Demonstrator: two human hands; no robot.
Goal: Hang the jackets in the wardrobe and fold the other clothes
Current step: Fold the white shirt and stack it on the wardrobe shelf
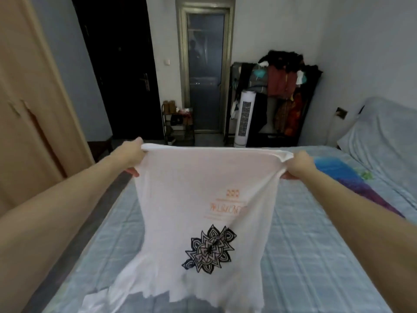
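A white T-shirt (203, 188) with orange lettering and a black flower print hangs stretched between my two hands above the bed. My left hand (133, 154) grips its upper left corner. My right hand (300, 164) grips the upper right corner, where the cloth bunches. The shirt's lower end trails down onto the bed (304, 256) near me. The wooden wardrobe (33, 109) stands at the left with its doors closed.
The bed has a pale blue checked sheet; a blue and purple cloth (352, 179) lies on its right side, with a pillow (383, 141) beyond. Behind the bed stand a clothes rack full of garments (282, 86), a white tower fan (244, 119) and a shoe rack (178, 123).
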